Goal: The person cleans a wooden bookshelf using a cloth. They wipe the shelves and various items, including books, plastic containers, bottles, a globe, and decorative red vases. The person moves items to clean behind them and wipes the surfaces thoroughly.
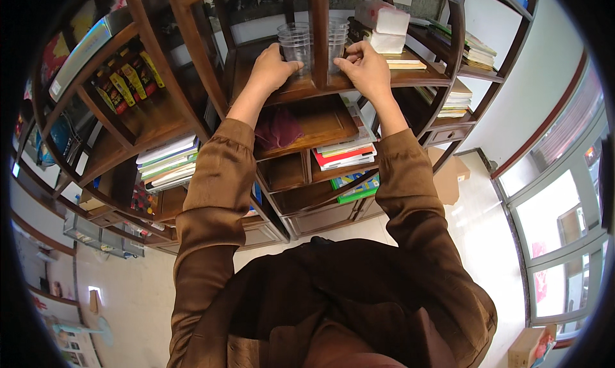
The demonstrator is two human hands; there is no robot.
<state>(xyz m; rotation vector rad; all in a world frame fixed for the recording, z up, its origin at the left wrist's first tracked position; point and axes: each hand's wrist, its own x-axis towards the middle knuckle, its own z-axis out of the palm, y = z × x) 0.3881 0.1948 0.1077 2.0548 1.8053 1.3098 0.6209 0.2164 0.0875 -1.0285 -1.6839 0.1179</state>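
Two stacks of clear plastic cups stand upright on a dark wooden shelf (307, 87), one on each side of a wooden post (320, 36). Around the left stack (294, 40) curls my left hand (275, 70), its thumb across the front near the base. My right hand (369, 72) is at the right stack (338, 39), thumb on the near side and fingers bent behind it. How firmly the right fingers press on the cups is partly hidden.
White paper-wrapped packs (389, 29) sit right of the cups. Below lie a maroon cloth (281, 128) and stacked books (346, 154). Yellow-labelled bottles (127, 82) fill a left compartment. Cardboard (444, 176) leans by the right wall, and glass doors (552, 243) stand at right.
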